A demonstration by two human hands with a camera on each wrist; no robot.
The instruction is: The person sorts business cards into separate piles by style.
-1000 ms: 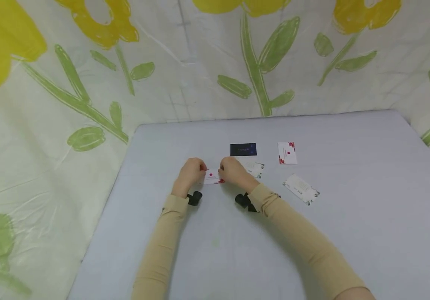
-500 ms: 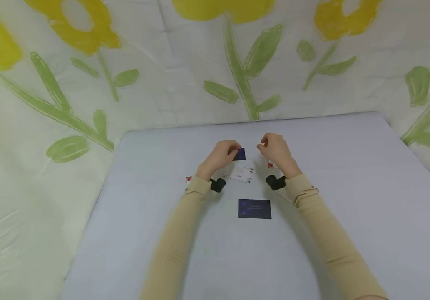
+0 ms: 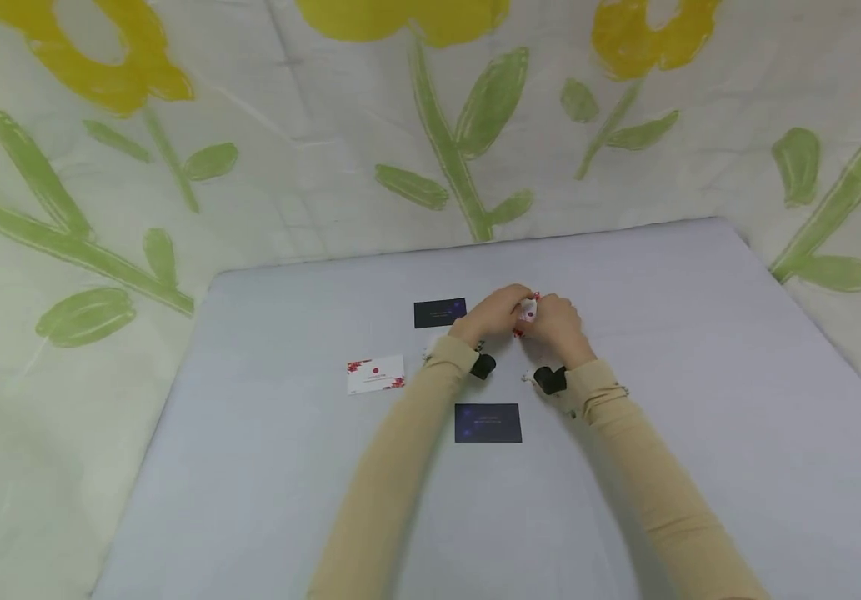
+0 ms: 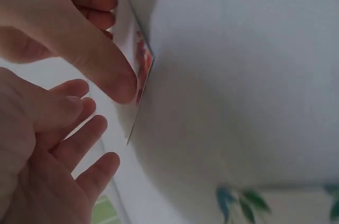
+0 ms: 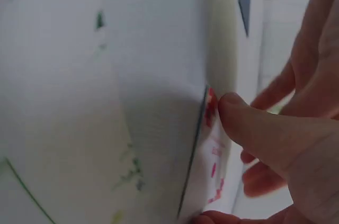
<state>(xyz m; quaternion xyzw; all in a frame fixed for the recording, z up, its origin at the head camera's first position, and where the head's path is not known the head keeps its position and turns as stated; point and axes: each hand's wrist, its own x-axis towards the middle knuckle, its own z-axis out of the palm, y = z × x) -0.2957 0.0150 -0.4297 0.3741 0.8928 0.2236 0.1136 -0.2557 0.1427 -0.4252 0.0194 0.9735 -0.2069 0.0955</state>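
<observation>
A white business card with red flowers is lifted on edge at the back of the table. My right hand pinches this card, thumb on one face and fingers behind, as the left wrist view shows. Close on its other side is my left hand, its bent fingers spread apart with nothing between them. In the right wrist view the right thumb presses near a corner of the card. Below the left wrist lies a white card with green leaves, mostly covered in the head view.
A second red-flowered card lies to the left. One dark card lies behind it, another dark card nearer the front. Another leaf-patterned card is partly under the right wrist. A flowered curtain hangs behind the table.
Both hands have left the red-flowered card at left, which now lies on the table. They moved right to the other red-flowered card, which the right hand has raised. The head view has shifted too.
</observation>
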